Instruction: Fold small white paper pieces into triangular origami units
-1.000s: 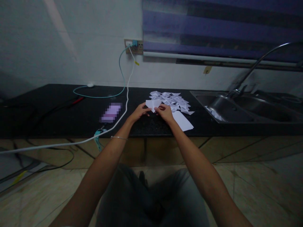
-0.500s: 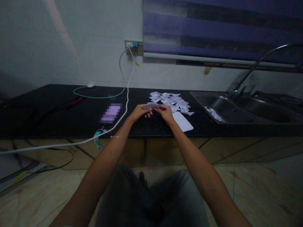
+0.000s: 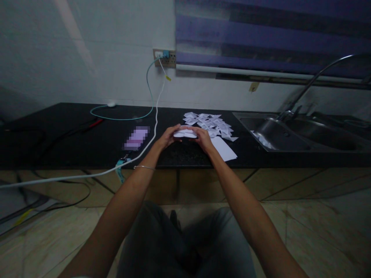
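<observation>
Between my two hands is a folded piece of white paper [image 3: 185, 133], held just over the dark countertop. My left hand [image 3: 169, 136] is closed on its left end, thumb at the upper edge. On the right end my right hand [image 3: 203, 138] grips the same paper, its fingers partly hidden. Behind and to the right lies a spread of several folded white paper pieces [image 3: 213, 123]. A small stack of flat white paper sheets [image 3: 223, 149] rests by my right wrist.
A phone [image 3: 136, 138], blurred out, lies left of my hands with a teal strap [image 3: 119, 170] over the counter edge. The white cable [image 3: 155, 125] runs across the black countertop [image 3: 69, 146]. At right is a steel sink [image 3: 278, 133] with a tall faucet [image 3: 311, 79].
The paper was a pointed shape facing me, then tipped flat; now its long folded edge faces me. Both hands have shifted to its ends. The pile and sheets stay put.
</observation>
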### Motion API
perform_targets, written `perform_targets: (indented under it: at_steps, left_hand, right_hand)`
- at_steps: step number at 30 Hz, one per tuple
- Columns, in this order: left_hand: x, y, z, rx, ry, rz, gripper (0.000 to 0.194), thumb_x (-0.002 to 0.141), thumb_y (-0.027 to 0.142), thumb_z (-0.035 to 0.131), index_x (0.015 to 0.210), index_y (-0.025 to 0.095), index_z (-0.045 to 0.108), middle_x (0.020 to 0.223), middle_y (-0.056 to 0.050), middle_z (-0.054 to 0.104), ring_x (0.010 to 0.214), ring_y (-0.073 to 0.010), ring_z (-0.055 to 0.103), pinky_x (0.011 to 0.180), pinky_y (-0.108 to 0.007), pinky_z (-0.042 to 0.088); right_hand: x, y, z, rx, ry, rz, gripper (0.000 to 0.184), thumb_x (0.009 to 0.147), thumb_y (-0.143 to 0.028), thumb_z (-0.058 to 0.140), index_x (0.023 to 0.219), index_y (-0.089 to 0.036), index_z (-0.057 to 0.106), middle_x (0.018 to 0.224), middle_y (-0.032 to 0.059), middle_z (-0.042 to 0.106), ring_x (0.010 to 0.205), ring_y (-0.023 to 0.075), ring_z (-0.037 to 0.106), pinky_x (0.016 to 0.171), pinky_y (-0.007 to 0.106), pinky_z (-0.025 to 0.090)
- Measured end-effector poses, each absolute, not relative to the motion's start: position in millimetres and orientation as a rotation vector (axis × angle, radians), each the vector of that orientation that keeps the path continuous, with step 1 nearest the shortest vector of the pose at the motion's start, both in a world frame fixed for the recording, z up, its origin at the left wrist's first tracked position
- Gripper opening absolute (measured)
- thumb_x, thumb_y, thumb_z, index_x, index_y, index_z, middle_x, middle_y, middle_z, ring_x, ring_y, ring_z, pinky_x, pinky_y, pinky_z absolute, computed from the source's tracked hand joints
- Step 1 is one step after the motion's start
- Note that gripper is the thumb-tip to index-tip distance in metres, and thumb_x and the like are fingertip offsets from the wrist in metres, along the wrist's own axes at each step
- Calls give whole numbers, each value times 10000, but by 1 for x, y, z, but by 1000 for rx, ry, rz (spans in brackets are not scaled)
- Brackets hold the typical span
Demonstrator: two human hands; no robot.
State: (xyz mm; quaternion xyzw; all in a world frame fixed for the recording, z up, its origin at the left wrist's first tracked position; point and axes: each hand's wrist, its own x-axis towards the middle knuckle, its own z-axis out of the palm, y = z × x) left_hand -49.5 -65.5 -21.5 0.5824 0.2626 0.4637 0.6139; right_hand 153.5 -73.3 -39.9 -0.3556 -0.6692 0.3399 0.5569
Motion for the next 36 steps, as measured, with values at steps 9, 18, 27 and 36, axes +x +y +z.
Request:
perform_targets:
  at_steps: [9, 18, 27, 36]
  left_hand:
    - [-42, -63, -25, 1409, 771, 1151, 491, 581, 387, 843, 976, 125, 715, 707, -4, 662, 587, -99, 565, 551, -205, 394]
    - [-42, -82, -11, 1683, 762, 860, 494, 631, 572, 810, 761, 104, 721, 675, -21, 666, 622, -123, 563, 597, -227, 414]
    - [-44, -69, -25, 1791, 915, 1149, 525, 750, 633, 709, 720, 109, 741, 610, -7, 629, 580, -117, 532, 535, -215, 364]
    - [-43, -66, -27, 1832, 903, 1000, 468, 700, 559, 758, 672, 92, 739, 600, -42, 665, 530, -107, 525, 509, -208, 345]
  right_hand:
    - [154, -67, -49, -822, -1435, 824, 339, 664, -396, 790, 925, -212, 675, 834, 11, 716, 779, 185, 670, 754, 328, 539]
    - [154, -73, -45, -865, -1591, 726, 328, 735, -442, 759, 952, -197, 747, 961, 62, 754, 942, 230, 676, 854, 371, 537]
    - [149, -72, -44, -1007, -1404, 603, 476, 733, -443, 747, 1124, -183, 664, 1017, 80, 716, 863, 193, 649, 846, 364, 543]
    - [150, -79, -45, -1063, -1527, 369, 192, 819, -316, 653, 888, -175, 762, 900, 81, 754, 857, 230, 676, 875, 393, 524]
